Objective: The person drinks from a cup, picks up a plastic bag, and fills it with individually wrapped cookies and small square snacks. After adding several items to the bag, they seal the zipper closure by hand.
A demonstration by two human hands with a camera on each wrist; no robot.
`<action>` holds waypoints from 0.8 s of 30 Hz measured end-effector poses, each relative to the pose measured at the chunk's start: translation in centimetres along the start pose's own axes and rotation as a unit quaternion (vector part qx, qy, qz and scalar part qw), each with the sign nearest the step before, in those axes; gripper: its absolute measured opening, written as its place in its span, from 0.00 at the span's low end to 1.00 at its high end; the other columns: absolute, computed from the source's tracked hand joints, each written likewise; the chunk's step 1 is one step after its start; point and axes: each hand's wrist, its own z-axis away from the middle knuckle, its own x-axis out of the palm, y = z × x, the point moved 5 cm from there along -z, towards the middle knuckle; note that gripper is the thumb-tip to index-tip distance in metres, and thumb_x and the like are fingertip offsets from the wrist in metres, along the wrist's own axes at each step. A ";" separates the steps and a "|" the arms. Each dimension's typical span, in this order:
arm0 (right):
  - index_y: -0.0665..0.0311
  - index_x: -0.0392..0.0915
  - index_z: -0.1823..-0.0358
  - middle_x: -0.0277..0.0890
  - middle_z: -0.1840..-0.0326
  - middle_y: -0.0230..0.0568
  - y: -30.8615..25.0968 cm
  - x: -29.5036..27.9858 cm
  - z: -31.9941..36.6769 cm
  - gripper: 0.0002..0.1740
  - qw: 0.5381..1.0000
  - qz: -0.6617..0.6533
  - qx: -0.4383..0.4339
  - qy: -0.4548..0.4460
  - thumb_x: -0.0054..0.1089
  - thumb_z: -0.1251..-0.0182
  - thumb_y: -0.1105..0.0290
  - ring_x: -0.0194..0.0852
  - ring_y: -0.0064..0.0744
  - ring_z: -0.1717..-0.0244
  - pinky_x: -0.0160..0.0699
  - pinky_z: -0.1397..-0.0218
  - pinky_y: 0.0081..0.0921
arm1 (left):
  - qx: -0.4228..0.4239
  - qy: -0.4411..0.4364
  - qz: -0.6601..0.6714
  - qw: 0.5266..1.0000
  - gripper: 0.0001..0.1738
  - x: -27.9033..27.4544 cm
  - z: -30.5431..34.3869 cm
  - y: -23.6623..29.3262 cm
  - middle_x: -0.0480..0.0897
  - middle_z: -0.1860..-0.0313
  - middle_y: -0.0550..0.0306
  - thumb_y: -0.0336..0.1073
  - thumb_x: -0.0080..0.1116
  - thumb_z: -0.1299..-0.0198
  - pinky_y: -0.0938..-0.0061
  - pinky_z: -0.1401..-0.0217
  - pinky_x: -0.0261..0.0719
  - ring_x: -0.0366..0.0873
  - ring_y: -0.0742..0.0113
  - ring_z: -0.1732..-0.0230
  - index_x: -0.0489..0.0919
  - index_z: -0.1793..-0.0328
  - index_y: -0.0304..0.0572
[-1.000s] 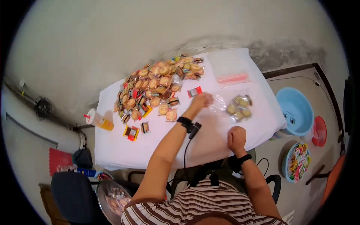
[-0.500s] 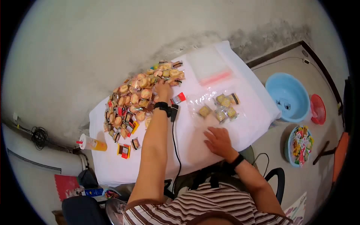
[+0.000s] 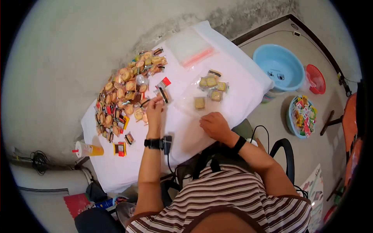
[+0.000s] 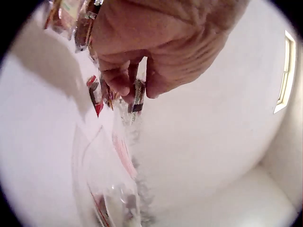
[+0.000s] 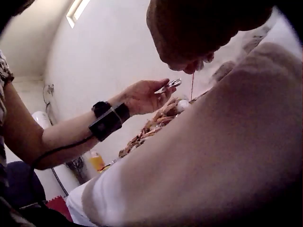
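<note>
My left hand [image 3: 155, 110] pinches a small wrapped sandwich biscuit [image 4: 137, 97] between thumb and fingers, lifted beside the pile. In the head view that hand lies between the heap of wrapped biscuits [image 3: 120, 93] and a clear zip bag [image 3: 185, 104]. Several yellowish square wrapped biscuits [image 3: 210, 80] show at the bag, one of them nearer me. At the bag's near edge my right hand [image 3: 217, 126] has its fingers curled in. A thin red line drops from its fingertips in the right wrist view, and they pinch the bag's edge.
A stack of clear bags with a red strip [image 3: 198, 58] lies at the far edge. A red packet [image 3: 166, 81] sits near the heap. An orange drink cup [image 3: 89, 149] stands at the left corner. Blue basins [image 3: 279, 62] and a red basket [image 3: 315, 79] are on the floor at right.
My left hand has gone from the bag to the heap and come back with a wrapped biscuit. The right hand's spread fingers have curled in at the bag's edge. The head view has turned.
</note>
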 end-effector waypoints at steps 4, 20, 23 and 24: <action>0.63 0.75 0.63 0.73 0.68 0.44 1.3 -0.8 2.4 0.09 0.988 -0.076 0.084 0.103 0.60 0.47 0.77 0.72 0.46 0.66 0.71 0.60 0.40 | -0.026 -0.055 0.078 0.995 0.07 1.6 7.8 -0.1 0.76 0.65 0.68 0.26 0.57 0.43 0.87 0.68 0.65 0.69 0.81 0.68 0.75 0.59 0.45; 0.64 0.74 0.67 0.71 0.67 0.44 -0.3 -3.1 0.8 0.09 0.968 -0.086 0.123 0.200 0.60 0.51 0.81 0.70 0.47 0.64 0.72 0.63 0.35 | 0.371 -0.066 -0.417 0.827 0.13 9.2 12.2 5.3 0.77 0.58 0.48 0.22 0.53 0.50 0.65 0.57 0.76 0.75 0.49 0.58 0.73 0.56 0.38; 0.63 0.75 0.68 0.72 0.67 0.44 -0.2 -2.8 1.1 0.09 0.967 -0.097 0.132 0.195 0.61 0.52 0.81 0.70 0.47 0.65 0.72 0.63 0.36 | 0.370 -0.084 -0.446 0.811 0.14 10.7 11.4 3.5 0.75 0.58 0.48 0.22 0.52 0.53 0.62 0.58 0.75 0.73 0.49 0.56 0.73 0.57 0.37; 0.63 0.75 0.68 0.72 0.67 0.44 -0.1 -2.6 1.2 0.09 0.971 -0.089 0.119 0.190 0.61 0.52 0.80 0.71 0.47 0.65 0.71 0.63 0.36 | 0.356 -0.110 -0.469 0.801 0.12 11.2 11.2 2.5 0.75 0.57 0.48 0.24 0.52 0.52 0.63 0.61 0.75 0.73 0.51 0.57 0.73 0.58 0.37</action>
